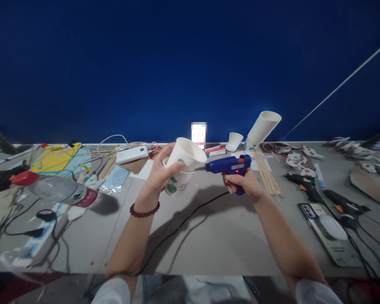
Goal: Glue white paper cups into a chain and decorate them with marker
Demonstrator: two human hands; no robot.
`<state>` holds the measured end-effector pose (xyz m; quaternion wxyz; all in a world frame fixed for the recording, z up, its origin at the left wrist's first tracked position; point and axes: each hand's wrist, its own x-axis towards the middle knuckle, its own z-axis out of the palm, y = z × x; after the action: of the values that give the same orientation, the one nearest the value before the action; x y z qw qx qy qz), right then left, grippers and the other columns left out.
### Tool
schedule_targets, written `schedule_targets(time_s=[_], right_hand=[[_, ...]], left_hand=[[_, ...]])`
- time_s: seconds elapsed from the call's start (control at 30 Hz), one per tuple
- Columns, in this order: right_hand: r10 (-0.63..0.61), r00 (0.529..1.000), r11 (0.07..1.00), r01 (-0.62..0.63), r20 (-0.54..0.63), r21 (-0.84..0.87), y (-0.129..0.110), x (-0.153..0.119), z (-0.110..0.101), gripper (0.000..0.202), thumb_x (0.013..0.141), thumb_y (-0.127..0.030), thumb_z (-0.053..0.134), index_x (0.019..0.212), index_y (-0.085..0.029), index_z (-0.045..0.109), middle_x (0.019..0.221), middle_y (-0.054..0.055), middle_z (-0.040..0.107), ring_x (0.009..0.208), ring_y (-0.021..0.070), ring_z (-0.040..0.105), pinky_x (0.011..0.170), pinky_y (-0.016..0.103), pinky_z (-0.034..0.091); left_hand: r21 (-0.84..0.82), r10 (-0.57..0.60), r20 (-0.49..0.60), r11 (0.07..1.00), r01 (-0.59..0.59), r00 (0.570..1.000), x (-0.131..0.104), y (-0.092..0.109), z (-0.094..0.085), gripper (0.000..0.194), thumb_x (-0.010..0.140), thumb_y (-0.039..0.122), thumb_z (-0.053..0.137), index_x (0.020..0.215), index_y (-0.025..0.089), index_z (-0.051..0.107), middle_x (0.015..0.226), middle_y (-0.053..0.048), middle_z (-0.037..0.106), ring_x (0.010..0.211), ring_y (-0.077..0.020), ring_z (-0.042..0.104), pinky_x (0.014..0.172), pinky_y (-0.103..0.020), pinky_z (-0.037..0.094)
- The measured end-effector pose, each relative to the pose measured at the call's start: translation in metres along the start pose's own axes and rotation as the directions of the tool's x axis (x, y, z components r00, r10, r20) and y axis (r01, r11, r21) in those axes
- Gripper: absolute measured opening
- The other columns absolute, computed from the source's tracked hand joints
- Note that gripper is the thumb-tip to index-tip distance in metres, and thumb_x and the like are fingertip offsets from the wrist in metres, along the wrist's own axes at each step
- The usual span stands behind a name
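My left hand (160, 175) is closed around two white paper cups above the table. The upper paper cup (190, 154) is tilted, its mouth facing right and up, and it rests against the lower paper cup (179, 183), which bears a green leaf print. In my right hand (245, 183) is a blue hot glue gun (224, 164) with an orange light lit and a clear glue stick poking out of its back. The gun's nozzle points left, close to the cups; whether it touches them I cannot tell. Its black cord runs down across the table.
A leaning stack of paper cups (262, 128) and a single cup (234, 141) stand at the back. Wooden sticks (270, 179) lie to the right, near black glue guns (304, 184) and a phone (332, 240). On the left are a plastic bottle (60, 190) and a power strip (39, 240).
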<state>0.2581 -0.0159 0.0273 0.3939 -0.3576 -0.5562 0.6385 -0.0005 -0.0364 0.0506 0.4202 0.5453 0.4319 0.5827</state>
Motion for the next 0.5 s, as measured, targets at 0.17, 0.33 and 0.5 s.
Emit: schedule_targets(time_s=[0.17,0.33,0.5], right_hand=[[-0.011,1.0,1.0,0.011,0.007,-0.004,-0.0015,-0.0006,0.0001,0.03,0.07,-0.04,0.081,0.062,-0.021,0.06,0.038,-0.005,0.053,0.037,0.0117,0.051,0.04,0.025,0.047],[0.021,1.0,1.0,-0.021,0.004,-0.007,-0.0055,-0.0013,0.0011,0.027,0.068,-0.038,0.081,0.061,-0.021,0.061,0.038,-0.005,0.052,0.037,0.0117,0.05,0.04,0.025,0.047],[0.031,0.999,0.999,-0.031,0.006,-0.014,-0.0077,-0.0019,0.0012,0.027,0.068,-0.037,0.081,0.059,-0.022,0.06,0.038,-0.004,0.052,0.037,0.0122,0.05,0.04,0.026,0.047]], left_hand=[[0.006,0.002,0.008,1.0,-0.002,1.0,0.0001,0.0013,-0.0001,0.057,0.067,0.056,0.079,0.113,0.024,0.068,0.108,-0.007,0.07,0.094,-0.0243,0.064,0.073,-0.033,0.054],[-0.004,-0.003,-0.008,1.0,0.003,1.0,-0.0001,0.0017,0.0004,0.058,0.066,0.055,0.08,0.112,0.024,0.068,0.106,-0.007,0.07,0.092,-0.024,0.064,0.071,-0.032,0.054],[0.027,0.005,-0.001,1.0,-0.005,1.0,0.0,0.0007,-0.0001,0.057,0.066,0.058,0.079,0.11,0.024,0.068,0.103,-0.006,0.069,0.088,-0.0227,0.063,0.07,-0.031,0.052]])
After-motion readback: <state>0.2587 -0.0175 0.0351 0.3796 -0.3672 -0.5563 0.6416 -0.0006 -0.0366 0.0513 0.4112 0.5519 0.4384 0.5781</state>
